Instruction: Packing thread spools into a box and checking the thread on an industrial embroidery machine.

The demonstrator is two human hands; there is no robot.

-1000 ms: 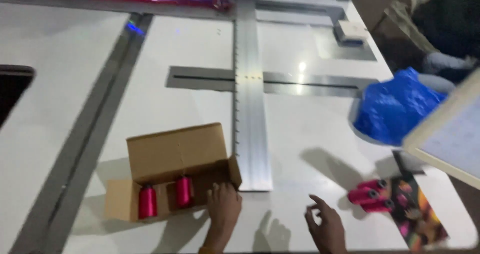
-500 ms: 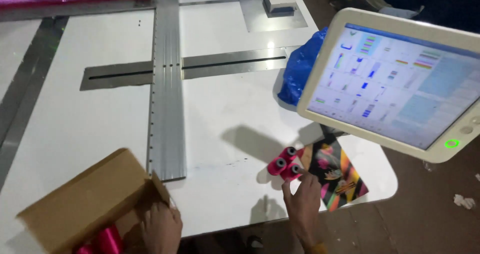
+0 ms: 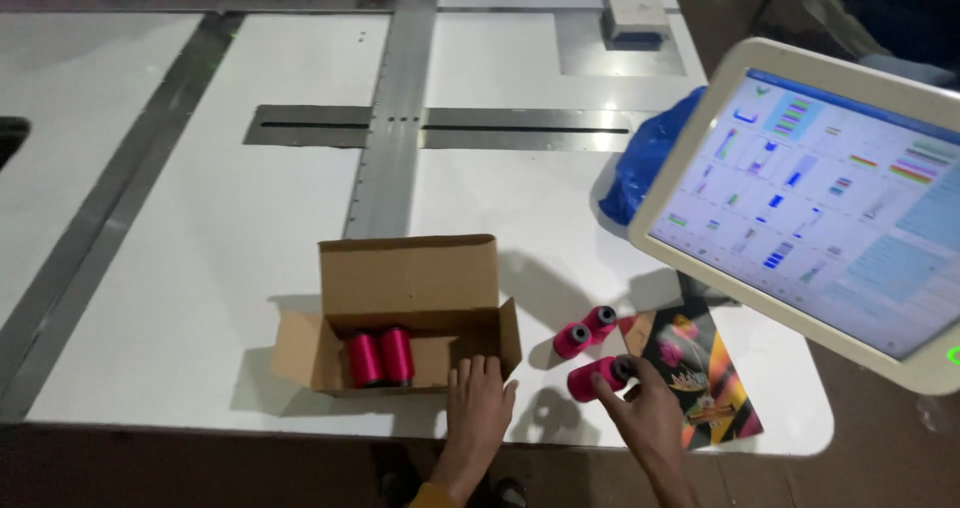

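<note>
An open cardboard box (image 3: 410, 278) lies on its side on the white table (image 3: 220, 268), with two pink thread spools (image 3: 380, 356) upright inside. My left hand (image 3: 478, 408) rests flat at the box's front edge, fingers touching the cardboard. My right hand (image 3: 645, 413) grips a pink thread spool (image 3: 598, 376) lying on the table to the right of the box. Two more pink spools (image 3: 585, 332) lie just behind it.
A tilted touchscreen panel (image 3: 820, 208) hangs over the table's right side. A blue plastic bag (image 3: 650, 158) sits behind it. A colourful printed card (image 3: 700, 378) lies near the right edge. Metal rails (image 3: 395, 118) cross the table, with a small grey box (image 3: 637, 18) at the back.
The view has swung back left and the box is centred again. My right hand now closes on a spool lying nearer the table edge. My left hand stays at the box's front.
</note>
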